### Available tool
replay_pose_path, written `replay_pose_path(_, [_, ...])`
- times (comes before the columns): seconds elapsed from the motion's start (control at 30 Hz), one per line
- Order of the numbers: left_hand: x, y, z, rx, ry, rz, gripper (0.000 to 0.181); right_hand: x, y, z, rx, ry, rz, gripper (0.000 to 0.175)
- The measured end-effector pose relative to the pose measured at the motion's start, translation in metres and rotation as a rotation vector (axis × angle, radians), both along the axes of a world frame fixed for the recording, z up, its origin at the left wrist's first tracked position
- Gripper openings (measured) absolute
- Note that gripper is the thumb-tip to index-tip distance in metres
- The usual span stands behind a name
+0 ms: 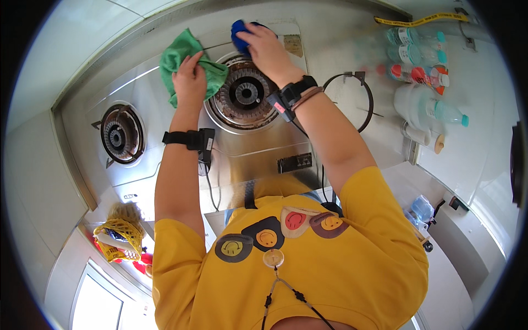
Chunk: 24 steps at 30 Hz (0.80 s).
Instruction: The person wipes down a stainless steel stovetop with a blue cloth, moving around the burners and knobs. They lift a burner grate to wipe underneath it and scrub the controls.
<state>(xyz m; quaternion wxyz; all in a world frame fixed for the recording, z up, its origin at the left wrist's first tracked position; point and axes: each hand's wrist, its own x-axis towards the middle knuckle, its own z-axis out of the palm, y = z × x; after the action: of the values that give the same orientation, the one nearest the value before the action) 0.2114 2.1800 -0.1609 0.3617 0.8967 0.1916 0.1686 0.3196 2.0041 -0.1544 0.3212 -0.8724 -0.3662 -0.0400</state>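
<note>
My left hand (190, 80) rests on a green cloth (180, 47), with its fingers bent into the fabric. The cloth lies spread on the stainless-steel gas cooktop (251, 148), its right corner reaching the rim of the larger burner (246, 94). Beyond that burner, my right hand (270, 51) grips a bunched blue cloth (238, 36) against the back of the cooktop. Part of the blue cloth is hidden under the fingers. Brown grime coats the burner's ring. Both wrists carry black straps with small cabled devices.
A smaller burner (116, 134) sits at left. Right of the cooktop lies a black pan-support ring (370, 101). Several plastic bottles (412, 53), a white container (408, 103) and a wooden-lidded jar (435, 143) line the right side. A yellow net bag (123, 237) hangs at lower left.
</note>
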Motion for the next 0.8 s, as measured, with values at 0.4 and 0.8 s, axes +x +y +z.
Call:
replay_pose_path(0.4, [0.02,-0.005,-0.007,0.41,0.248,-0.301,0.042,0.007,-0.007,-0.012,-0.32,-0.085,-0.005,0.038])
replay_pose_path(0.8, [-0.081,-0.044,0.009,0.606,0.654,-0.14,0.049,-0.054,-0.068,0.012,-0.556,-0.016,-0.191,0.038])
